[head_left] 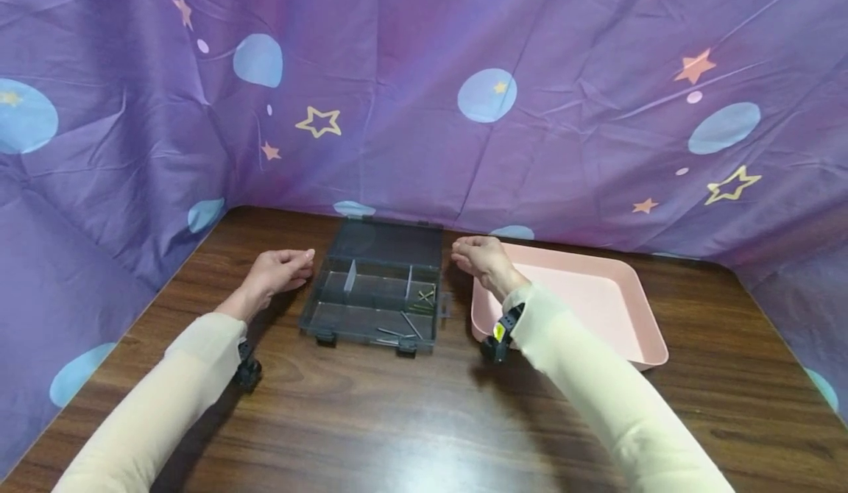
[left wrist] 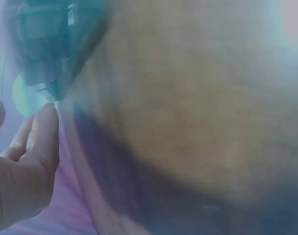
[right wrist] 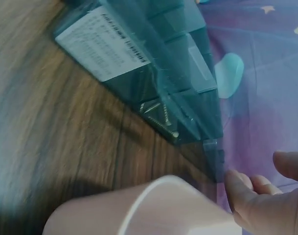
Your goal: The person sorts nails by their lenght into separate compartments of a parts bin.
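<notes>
A dark see-through compartment box (head_left: 361, 288) sits on the table with its lid (head_left: 387, 241) laid back toward the curtain. Brassy screws (head_left: 425, 296) lie in its right compartment, and several silver screws or pins (head_left: 411, 325) lie in the long front one. My left hand (head_left: 281, 272) is just left of the box, fingers loosely bent and holding nothing. On the other side, my right hand (head_left: 483, 259) hovers between the lid and the tray's left rim. In the right wrist view its fingertips (right wrist: 232, 178) are close by the lid's corner, with nothing between them.
A shallow pink tray (head_left: 626, 276) stands on the wooden table (head_left: 318, 419) right of the box, partly under my right forearm. Behind the table hangs a purple curtain (head_left: 404, 147) with stars. A printed label (right wrist: 102, 44) is on the box's side.
</notes>
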`<action>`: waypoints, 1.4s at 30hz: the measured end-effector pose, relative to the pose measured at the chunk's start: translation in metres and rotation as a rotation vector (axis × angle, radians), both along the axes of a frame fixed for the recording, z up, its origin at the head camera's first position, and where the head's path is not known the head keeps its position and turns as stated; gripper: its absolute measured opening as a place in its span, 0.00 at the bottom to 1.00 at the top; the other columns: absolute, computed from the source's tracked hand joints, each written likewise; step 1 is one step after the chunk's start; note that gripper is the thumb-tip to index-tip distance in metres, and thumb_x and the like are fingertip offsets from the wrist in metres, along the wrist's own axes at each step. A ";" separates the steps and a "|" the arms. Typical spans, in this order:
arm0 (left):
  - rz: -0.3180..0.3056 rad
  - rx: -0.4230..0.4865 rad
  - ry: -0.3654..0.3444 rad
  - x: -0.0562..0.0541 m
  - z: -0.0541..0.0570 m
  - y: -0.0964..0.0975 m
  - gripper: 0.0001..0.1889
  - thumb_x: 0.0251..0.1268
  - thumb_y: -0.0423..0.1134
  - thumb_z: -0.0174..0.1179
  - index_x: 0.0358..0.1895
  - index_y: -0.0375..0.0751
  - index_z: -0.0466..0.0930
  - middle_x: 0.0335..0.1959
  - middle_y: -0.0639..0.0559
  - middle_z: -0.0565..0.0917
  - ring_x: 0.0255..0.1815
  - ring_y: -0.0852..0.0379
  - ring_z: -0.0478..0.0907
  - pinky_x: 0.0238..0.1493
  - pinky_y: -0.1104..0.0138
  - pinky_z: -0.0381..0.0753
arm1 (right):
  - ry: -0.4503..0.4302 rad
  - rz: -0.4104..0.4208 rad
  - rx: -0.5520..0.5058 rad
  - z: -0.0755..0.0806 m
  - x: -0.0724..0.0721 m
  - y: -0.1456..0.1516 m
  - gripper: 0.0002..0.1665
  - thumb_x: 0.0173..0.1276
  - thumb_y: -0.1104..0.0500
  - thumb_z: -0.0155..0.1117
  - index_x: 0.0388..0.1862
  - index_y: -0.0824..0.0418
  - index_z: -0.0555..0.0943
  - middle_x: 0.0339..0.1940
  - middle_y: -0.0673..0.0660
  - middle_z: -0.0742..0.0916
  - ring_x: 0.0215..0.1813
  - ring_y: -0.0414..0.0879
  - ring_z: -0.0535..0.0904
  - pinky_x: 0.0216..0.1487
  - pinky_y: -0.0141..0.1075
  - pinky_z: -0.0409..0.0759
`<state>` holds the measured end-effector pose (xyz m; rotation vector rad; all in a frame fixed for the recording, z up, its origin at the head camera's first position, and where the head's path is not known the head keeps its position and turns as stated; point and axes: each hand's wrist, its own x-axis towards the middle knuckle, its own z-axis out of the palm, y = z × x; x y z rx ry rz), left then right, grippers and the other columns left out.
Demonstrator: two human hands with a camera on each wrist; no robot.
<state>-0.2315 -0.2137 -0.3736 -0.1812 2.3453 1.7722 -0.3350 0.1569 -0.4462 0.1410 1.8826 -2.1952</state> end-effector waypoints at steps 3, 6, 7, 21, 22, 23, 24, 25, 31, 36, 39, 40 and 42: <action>0.027 0.015 0.004 -0.014 0.008 0.006 0.29 0.70 0.48 0.51 0.64 0.27 0.66 0.60 0.31 0.72 0.56 0.47 0.76 0.52 0.67 0.78 | -0.034 -0.006 -0.004 -0.027 -0.034 0.011 0.11 0.58 0.62 0.70 0.38 0.65 0.80 0.33 0.55 0.85 0.36 0.44 0.84 0.38 0.34 0.83; 0.033 0.020 0.000 -0.026 0.015 0.010 0.29 0.71 0.48 0.49 0.66 0.28 0.63 0.63 0.30 0.68 0.62 0.42 0.70 0.59 0.62 0.74 | -0.062 -0.042 0.000 -0.038 -0.054 0.012 0.11 0.61 0.62 0.67 0.40 0.65 0.79 0.36 0.56 0.84 0.38 0.45 0.83 0.39 0.35 0.82; 0.039 0.025 -0.004 -0.030 0.017 0.011 0.29 0.71 0.47 0.49 0.66 0.28 0.63 0.63 0.30 0.68 0.63 0.41 0.69 0.60 0.61 0.72 | -0.073 -0.061 0.001 -0.043 -0.060 0.012 0.11 0.62 0.62 0.67 0.41 0.65 0.79 0.37 0.55 0.84 0.37 0.45 0.83 0.38 0.34 0.82; 0.067 0.010 -0.052 -0.064 0.007 0.025 0.25 0.72 0.42 0.49 0.65 0.28 0.65 0.62 0.33 0.70 0.62 0.42 0.70 0.61 0.60 0.72 | -0.146 -0.112 0.110 -0.173 -0.178 0.029 0.17 0.59 0.57 0.70 0.43 0.62 0.76 0.25 0.50 0.81 0.17 0.40 0.74 0.17 0.33 0.74; 0.071 0.008 -0.055 -0.066 0.005 0.027 0.25 0.72 0.41 0.49 0.65 0.28 0.65 0.62 0.33 0.70 0.61 0.42 0.71 0.60 0.60 0.72 | -0.149 -0.121 0.111 -0.159 -0.165 0.023 0.13 0.61 0.59 0.67 0.41 0.64 0.76 0.23 0.51 0.80 0.16 0.40 0.73 0.16 0.32 0.73; 0.073 0.009 -0.057 -0.067 0.003 0.028 0.25 0.72 0.41 0.49 0.65 0.27 0.65 0.61 0.33 0.71 0.61 0.42 0.71 0.60 0.61 0.73 | -0.146 -0.126 0.108 -0.155 -0.160 0.021 0.12 0.61 0.61 0.66 0.40 0.64 0.75 0.22 0.50 0.79 0.16 0.40 0.72 0.16 0.32 0.72; 0.071 0.013 -0.059 -0.070 -0.001 0.029 0.24 0.72 0.40 0.49 0.65 0.27 0.65 0.61 0.32 0.71 0.61 0.42 0.71 0.59 0.62 0.73 | -0.151 -0.137 0.116 -0.157 -0.160 0.020 0.11 0.61 0.61 0.65 0.39 0.64 0.75 0.22 0.50 0.79 0.16 0.39 0.72 0.16 0.31 0.72; 0.067 0.018 -0.061 -0.071 -0.003 0.030 0.24 0.72 0.40 0.49 0.65 0.27 0.65 0.61 0.32 0.70 0.61 0.42 0.71 0.59 0.62 0.74 | -0.157 -0.148 0.122 -0.161 -0.162 0.018 0.11 0.61 0.62 0.65 0.39 0.65 0.75 0.21 0.50 0.79 0.16 0.39 0.72 0.16 0.31 0.73; 0.024 0.026 -0.100 -0.074 -0.009 0.032 0.26 0.72 0.40 0.49 0.66 0.26 0.61 0.63 0.32 0.68 0.63 0.41 0.68 0.60 0.60 0.73 | -0.180 -0.182 0.131 -0.198 -0.193 0.020 0.14 0.58 0.65 0.67 0.42 0.65 0.77 0.24 0.51 0.80 0.21 0.42 0.77 0.21 0.34 0.78; 0.027 0.041 -0.107 -0.095 -0.026 0.029 0.26 0.69 0.40 0.53 0.66 0.29 0.64 0.60 0.35 0.73 0.59 0.44 0.74 0.58 0.60 0.75 | -0.142 -0.194 0.104 -0.200 -0.201 0.015 0.11 0.55 0.67 0.68 0.36 0.64 0.77 0.24 0.51 0.79 0.22 0.43 0.77 0.25 0.36 0.80; 0.010 0.099 -0.074 -0.124 -0.056 0.015 0.23 0.62 0.41 0.62 0.58 0.33 0.75 0.50 0.39 0.81 0.49 0.48 0.81 0.48 0.62 0.81 | -0.130 -0.182 0.099 -0.200 -0.205 0.013 0.10 0.54 0.67 0.68 0.33 0.64 0.77 0.23 0.51 0.78 0.21 0.43 0.75 0.24 0.36 0.79; -0.008 0.129 -0.054 -0.139 -0.073 0.007 0.22 0.59 0.42 0.65 0.55 0.33 0.78 0.47 0.40 0.83 0.45 0.50 0.83 0.44 0.62 0.82 | -0.131 -0.177 0.097 -0.200 -0.206 0.012 0.10 0.54 0.68 0.69 0.33 0.64 0.77 0.23 0.51 0.78 0.21 0.43 0.75 0.24 0.36 0.79; -0.009 0.170 -0.057 -0.160 -0.095 -0.003 0.22 0.56 0.41 0.68 0.53 0.35 0.80 0.46 0.42 0.84 0.44 0.50 0.83 0.44 0.62 0.82 | -0.132 -0.174 0.095 -0.201 -0.209 0.010 0.10 0.54 0.68 0.69 0.34 0.65 0.77 0.24 0.52 0.79 0.22 0.44 0.75 0.26 0.38 0.80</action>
